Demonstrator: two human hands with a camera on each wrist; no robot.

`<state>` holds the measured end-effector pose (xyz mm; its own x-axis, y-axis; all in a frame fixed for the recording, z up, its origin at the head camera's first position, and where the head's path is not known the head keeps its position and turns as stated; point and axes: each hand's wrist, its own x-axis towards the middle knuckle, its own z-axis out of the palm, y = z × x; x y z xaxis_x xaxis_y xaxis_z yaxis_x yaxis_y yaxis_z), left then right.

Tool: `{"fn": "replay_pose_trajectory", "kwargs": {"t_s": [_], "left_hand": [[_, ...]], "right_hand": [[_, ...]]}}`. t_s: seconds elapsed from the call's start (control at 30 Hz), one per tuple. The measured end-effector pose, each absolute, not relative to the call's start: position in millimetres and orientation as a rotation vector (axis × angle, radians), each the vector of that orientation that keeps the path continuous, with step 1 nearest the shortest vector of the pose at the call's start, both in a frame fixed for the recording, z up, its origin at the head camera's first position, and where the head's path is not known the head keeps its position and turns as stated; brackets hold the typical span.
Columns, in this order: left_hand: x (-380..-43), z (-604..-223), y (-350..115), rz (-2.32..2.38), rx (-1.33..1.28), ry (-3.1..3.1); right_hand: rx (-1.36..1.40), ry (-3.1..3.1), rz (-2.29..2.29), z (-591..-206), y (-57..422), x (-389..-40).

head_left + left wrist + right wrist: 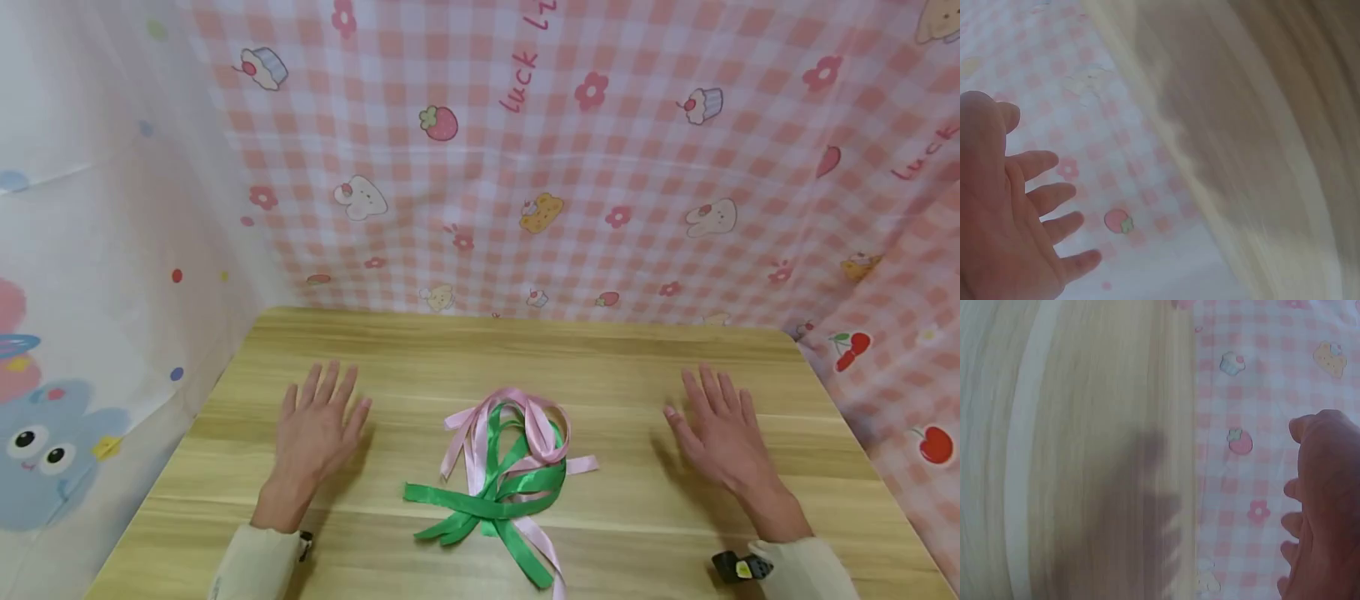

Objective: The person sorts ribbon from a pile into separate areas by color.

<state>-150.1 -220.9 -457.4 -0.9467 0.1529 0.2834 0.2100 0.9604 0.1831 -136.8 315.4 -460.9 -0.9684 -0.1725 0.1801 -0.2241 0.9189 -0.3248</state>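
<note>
A loose heap of satin ribbons lies in the middle of the table in the head view, a green ribbon (pixel 457 502) crossing over a pink ribbon (pixel 543 433). To the left of the heap is my left hand (pixel 318 433), palm down with fingers spread, touching none of the ribbon. On the other side, my right hand (pixel 720 442) has its fingers extended too and stands apart from the ribbons. Both wrist views show the hands, left (pixel 1010 212) and right (pixel 1329 506), holding nothing, with their shadows on the wood.
The wooden table (pixel 375 350) has rounded far corners. Behind it hangs a pink checked curtain (pixel 480 167) with printed cakes and flowers. White printed cloth (pixel 150 250) hangs at the left. Small dark devices sit at the right wrist (pixel 738 568) and left wrist (pixel 305 546).
</note>
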Motion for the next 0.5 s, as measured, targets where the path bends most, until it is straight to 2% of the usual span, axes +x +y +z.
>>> {"fn": "replay_pose_trajectory", "kwargs": {"t_s": [0.5], "left_hand": [[-140, -444, -164, -1.041, -0.707, -2.687]], "right_hand": [[0.743, -2.692, 0.800, -454, 238, -133]]}}
